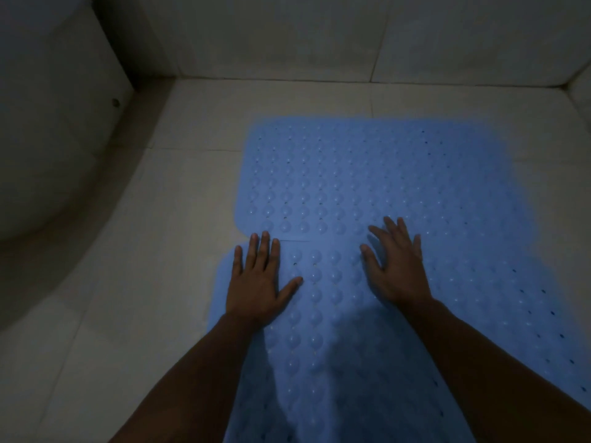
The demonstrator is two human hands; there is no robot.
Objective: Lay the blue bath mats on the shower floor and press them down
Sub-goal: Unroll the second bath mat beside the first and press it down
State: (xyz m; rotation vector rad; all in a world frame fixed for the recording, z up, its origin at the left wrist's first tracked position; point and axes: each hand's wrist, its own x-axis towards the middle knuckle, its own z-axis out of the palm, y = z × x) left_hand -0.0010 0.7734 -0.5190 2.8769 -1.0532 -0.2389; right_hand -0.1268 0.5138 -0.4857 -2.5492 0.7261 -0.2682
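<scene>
Blue bath mats (367, 174) cover the tiled floor (179, 187); both hands, left (259, 282) at nine o'clock, right (396, 266) at three, press flat, fingers spread, gripping nothing.

Pale tiled walls (287, 36), curved white fixture (48, 139).

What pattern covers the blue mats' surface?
Rows of round raised bumps with small holes between, on the blue mats; head view.

I am looking down into a dim home bathroom, in a shower corner. Pale floor tiles (198, 129) meet tiled walls (287, 36) at grouted seams. A curved white fixture (48, 139) bulges in at left. Blue studded bath mats (367, 174) lie on the floor.
</scene>
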